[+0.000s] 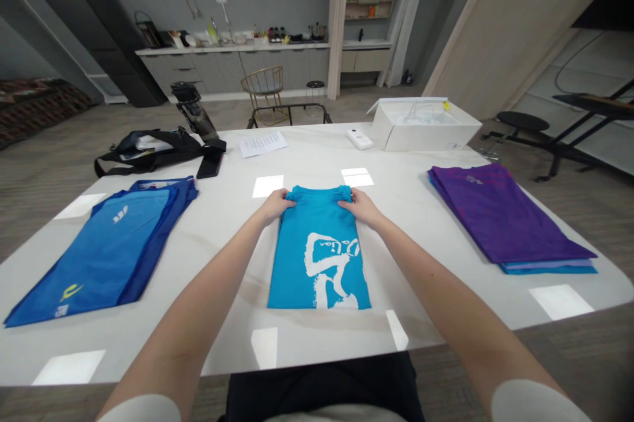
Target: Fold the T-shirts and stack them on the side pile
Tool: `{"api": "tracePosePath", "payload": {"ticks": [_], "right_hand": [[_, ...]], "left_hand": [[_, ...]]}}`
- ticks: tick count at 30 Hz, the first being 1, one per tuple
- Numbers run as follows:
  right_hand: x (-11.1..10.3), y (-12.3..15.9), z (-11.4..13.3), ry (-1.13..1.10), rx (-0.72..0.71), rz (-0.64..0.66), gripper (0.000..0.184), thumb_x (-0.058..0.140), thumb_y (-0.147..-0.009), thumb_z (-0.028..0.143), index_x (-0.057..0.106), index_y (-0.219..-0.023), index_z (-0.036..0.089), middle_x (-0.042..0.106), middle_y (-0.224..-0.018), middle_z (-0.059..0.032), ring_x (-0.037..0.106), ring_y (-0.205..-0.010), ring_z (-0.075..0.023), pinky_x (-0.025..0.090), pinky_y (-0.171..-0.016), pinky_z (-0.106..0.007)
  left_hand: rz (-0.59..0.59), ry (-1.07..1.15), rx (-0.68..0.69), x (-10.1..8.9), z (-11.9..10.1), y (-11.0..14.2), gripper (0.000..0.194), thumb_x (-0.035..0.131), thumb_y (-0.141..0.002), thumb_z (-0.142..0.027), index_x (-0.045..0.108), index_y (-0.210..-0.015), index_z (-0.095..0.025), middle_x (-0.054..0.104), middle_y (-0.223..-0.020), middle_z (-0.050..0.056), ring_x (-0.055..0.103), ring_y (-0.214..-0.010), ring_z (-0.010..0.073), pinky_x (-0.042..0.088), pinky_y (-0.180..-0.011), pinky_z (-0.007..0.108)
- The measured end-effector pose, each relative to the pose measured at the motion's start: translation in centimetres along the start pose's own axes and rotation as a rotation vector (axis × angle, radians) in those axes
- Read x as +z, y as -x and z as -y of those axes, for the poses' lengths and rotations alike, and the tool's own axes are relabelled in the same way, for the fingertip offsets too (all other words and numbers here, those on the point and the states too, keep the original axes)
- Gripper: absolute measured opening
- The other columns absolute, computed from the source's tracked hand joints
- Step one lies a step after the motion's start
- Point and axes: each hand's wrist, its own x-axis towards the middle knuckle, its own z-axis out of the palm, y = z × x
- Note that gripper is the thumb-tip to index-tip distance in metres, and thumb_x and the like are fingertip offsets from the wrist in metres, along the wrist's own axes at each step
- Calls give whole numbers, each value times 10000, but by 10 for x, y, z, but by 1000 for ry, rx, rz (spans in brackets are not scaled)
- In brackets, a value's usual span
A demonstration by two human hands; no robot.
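Observation:
A turquoise T-shirt (319, 250) with a white print lies folded into a narrow strip in the middle of the white table (232, 211). My left hand (274, 205) pinches its far left corner. My right hand (361, 206) pinches its far right corner. Both hands are closed on the cloth at the shirt's far edge, with my arms stretched out over the table on either side of the shirt.
A pile of blue shirts (106, 247) lies at the left, a purple stack (500, 217) at the right. Farther back are a black bag (148, 148), a phone (209, 162), a sheet of paper (262, 143), a small white device (360, 139) and an open white box (423, 123).

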Motion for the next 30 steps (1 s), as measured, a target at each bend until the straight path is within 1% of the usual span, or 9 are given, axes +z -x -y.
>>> {"api": "tracePosePath", "payload": {"ticks": [2,4,7,10,14,18,24,27,30], "right_hand": [[-10,14,-7,-82,0,-25,381,717,-828,341,649,-1176,202,718,-1099,-62,660,-981,-248,542,-874,-367],[-23,31,-13,-137,1,-55,404,708,-832,382,639,-1195,217,717,-1095,-64,657,-987,-264,548,-870,-382],[-46,61,-21,-142,7,-138,362,674,-855,452,647,-1131,219,714,-1065,-73,644,-1001,-284,544,-876,-395],[-74,95,-27,-129,4,-210,369,644,-866,519,627,-1064,208,698,-1013,-70,633,-979,-275,536,-856,-378],[-115,139,-29,-142,-29,-294,383,638,-885,542,606,-1053,200,666,-979,-61,621,-925,-247,524,-811,-348],[-162,175,-30,-182,-51,-419,365,663,-898,515,611,-1077,201,662,-993,-55,618,-911,-229,517,-812,-331],[-240,212,-36,-163,-116,-630,332,704,-904,469,650,-1106,211,677,-986,-39,633,-876,-203,530,-767,-311],[-286,223,-33,-160,-159,-737,353,755,-858,487,677,-1057,206,696,-973,-40,653,-863,-210,559,-759,-334],[-338,232,-19,-177,-221,-846,393,827,-799,473,710,-1049,193,714,-989,-48,664,-852,-199,571,-754,-336]], "left_hand": [[52,166,14,8,-8,3,357,792,-610,-275,658,-912,-140,717,-917,49,667,-867,197,519,-774,287],[155,294,-41,18,-20,5,462,836,-603,-320,700,-1005,-136,741,-1047,91,687,-974,234,536,-881,333],[279,362,-40,37,-43,6,551,854,-649,-414,725,-1104,-131,731,-1166,130,686,-1065,268,528,-971,376],[333,238,177,64,-71,5,510,795,-742,-475,723,-1102,-122,729,-1172,126,679,-1076,283,525,-978,393],[438,-35,506,108,-115,5,389,689,-849,-446,715,-1091,-143,732,-1133,89,669,-1056,277,514,-969,384],[543,-49,675,157,-162,7,344,645,-897,-416,692,-1098,-141,715,-1149,89,648,-1086,266,494,-997,370],[706,210,682,237,-219,10,493,714,-871,-450,640,-1235,-126,688,-1208,113,639,-1132,278,506,-1012,390],[696,365,634,272,-242,22,495,742,-855,-450,631,-1232,-149,689,-1151,93,637,-1146,285,514,-1017,396],[652,485,547,299,-268,45,505,744,-858,-466,613,-1258,-186,683,-1027,72,659,-1096,298,560,-936,406]]}}
